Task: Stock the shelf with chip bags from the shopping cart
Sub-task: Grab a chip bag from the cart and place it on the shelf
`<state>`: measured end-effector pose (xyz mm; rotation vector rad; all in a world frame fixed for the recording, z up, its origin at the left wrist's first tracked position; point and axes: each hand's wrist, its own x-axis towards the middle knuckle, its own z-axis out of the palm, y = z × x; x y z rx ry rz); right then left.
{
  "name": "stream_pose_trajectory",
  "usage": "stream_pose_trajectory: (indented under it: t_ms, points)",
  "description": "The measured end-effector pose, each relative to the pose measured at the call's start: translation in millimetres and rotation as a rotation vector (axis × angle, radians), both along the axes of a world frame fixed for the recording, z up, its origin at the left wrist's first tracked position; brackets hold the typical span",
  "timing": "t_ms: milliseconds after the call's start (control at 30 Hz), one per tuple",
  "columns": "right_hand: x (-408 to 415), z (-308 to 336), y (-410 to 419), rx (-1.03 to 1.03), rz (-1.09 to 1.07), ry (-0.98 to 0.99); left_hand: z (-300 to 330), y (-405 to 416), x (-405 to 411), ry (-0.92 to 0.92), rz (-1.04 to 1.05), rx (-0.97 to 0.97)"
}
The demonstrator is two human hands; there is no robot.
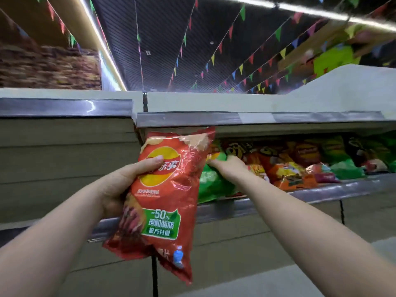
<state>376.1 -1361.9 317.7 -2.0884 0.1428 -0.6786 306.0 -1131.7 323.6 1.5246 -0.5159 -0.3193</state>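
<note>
Two hands are seen, the left hand (120,185) and the right hand (227,168), and one red chip bag (162,189) is held up in front of the shelf (321,190). On that shelf one green bag (211,185) is counted at the near end, and roughly half a dozen more bags (300,163) in orange, red and green are lined up behind it, though an exact number can't be given since they're blurred and overlapping. Several strings of coloured pennants (235,67) are strung overhead, too many to be counted properly.
</note>
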Motion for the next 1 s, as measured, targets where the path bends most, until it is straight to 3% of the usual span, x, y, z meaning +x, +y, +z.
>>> stream_pose_trajectory:
  t_ms: [233,367,667,867,1000]
  points:
    - [58,18,-1,-0.23,0.028,0.054,14,-40,33,0.042,0.261,-0.068]
    - [84,11,5,-0.221,0.026,0.03,18,-52,53,0.025,0.352,-0.021]
    - [111,1,4,-0.345,0.025,0.179,23,-61,98,-0.017,0.467,0.012]
    - [99,8,0,-0.326,0.037,0.103,22,-67,124,0.045,0.434,0.049]
    - [58,17,-13,-0.381,0.026,-0.172,22,-79,139,-0.004,0.443,-0.033]
